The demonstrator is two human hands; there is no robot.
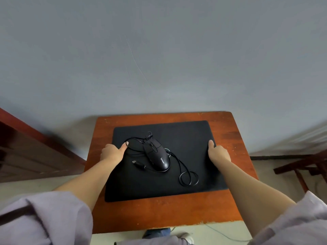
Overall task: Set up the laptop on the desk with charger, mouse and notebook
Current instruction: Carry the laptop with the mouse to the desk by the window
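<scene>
A closed black laptop [185, 135] lies flat on a small reddish wooden desk [159, 213]. On its lid rests a black wired mouse [156, 154], its thin cable [188, 177] looping across the lid and ending in a USB plug [134, 162]. My left hand [112, 152] grips the laptop's left edge, thumb on top of the lid. My right hand [218, 152] grips the right edge the same way. No charger or notebook is in view.
A grey wall [159, 59] rises right behind the desk. Dark wooden furniture [35, 152] stands to the left and a wooden chair frame [304, 167] to the right. A thin cable [226, 236] lies on the pale floor below the desk's front edge.
</scene>
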